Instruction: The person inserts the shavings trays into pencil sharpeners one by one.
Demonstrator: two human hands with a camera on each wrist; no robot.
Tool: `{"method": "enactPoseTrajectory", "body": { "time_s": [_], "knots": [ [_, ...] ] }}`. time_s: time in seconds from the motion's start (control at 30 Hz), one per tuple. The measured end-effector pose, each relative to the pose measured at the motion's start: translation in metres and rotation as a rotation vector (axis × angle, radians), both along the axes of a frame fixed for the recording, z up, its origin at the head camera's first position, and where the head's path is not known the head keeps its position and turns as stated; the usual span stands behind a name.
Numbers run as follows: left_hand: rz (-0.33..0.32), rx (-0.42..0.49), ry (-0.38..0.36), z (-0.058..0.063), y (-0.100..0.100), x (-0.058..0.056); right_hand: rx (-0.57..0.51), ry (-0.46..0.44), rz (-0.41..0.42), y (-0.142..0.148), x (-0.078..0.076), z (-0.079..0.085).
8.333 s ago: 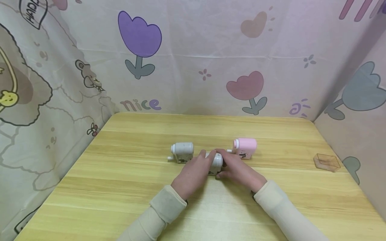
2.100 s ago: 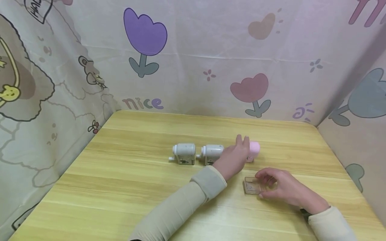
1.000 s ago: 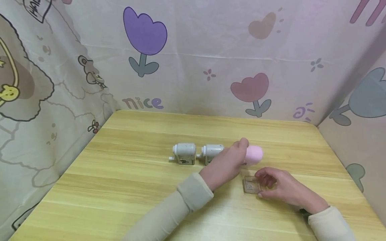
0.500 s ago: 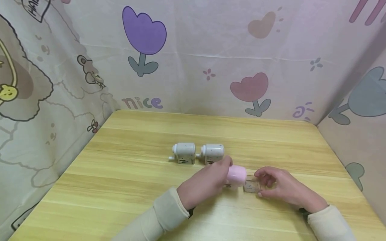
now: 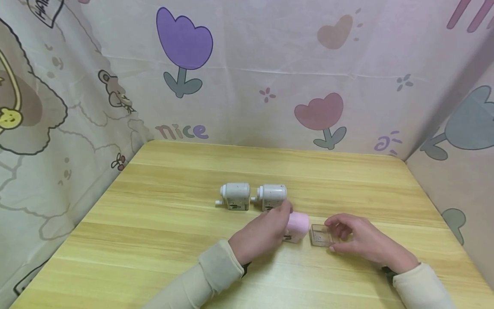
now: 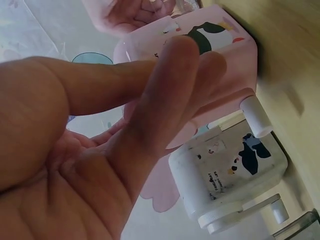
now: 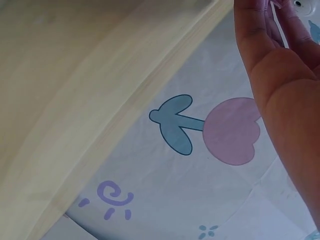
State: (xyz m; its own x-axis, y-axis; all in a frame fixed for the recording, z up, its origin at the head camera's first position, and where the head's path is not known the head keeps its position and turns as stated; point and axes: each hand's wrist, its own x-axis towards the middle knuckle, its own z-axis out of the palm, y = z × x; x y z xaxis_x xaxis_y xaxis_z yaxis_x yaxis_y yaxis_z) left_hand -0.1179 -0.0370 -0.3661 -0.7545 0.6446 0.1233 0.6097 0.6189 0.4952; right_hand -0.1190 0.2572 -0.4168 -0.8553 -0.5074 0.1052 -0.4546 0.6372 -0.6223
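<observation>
My left hand (image 5: 260,234) grips a pink hand-crank pencil sharpener (image 5: 299,226) at its crank end, near the middle of the table. The left wrist view shows the sharpener's printed side (image 6: 227,55) and white crank knob (image 6: 256,116) beyond the fingers. Just right of it, with a small gap, is a clear shavings drawer (image 5: 318,236). My right hand (image 5: 364,242) pinches that drawer's right end between thumb and fingers, which cover part of it. In the right wrist view, only part of the right hand (image 7: 280,75) appears, without the drawer.
Two grey-white crank sharpeners (image 5: 237,196) (image 5: 274,194) stand in a row behind my left hand, cranks to the left. The wooden table (image 5: 173,257) meets a printed cloth backdrop (image 5: 247,51) at the back and sides.
Earlier both hands were on a grey sharpener, which now stands in the row. My right hand brought the drawer from the far right; my left took the pink sharpener and moved it forward and left.
</observation>
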Motion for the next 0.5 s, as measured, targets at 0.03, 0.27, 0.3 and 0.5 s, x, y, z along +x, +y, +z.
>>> {"method": "enactPoseTrajectory", "body": {
  "time_s": [0.03,0.27,0.3,0.5],
  "knots": [
    [0.005,-0.002,-0.002,-0.0002,0.0001,-0.0002,0.003,0.003,0.000,-0.0004,0.0001,0.0001],
    [0.021,-0.029,0.015,-0.0016,0.0008,-0.0010,0.020,0.013,0.004,-0.0013,0.0003,0.0011],
    [0.023,-0.032,0.018,-0.0019,0.0010,-0.0011,0.022,0.012,0.005,-0.0011,0.0004,0.0013],
    [0.041,-0.020,-0.001,-0.0038,0.0013,-0.0016,0.014,0.016,0.023,-0.0007,0.0006,0.0006]
  ]
}}
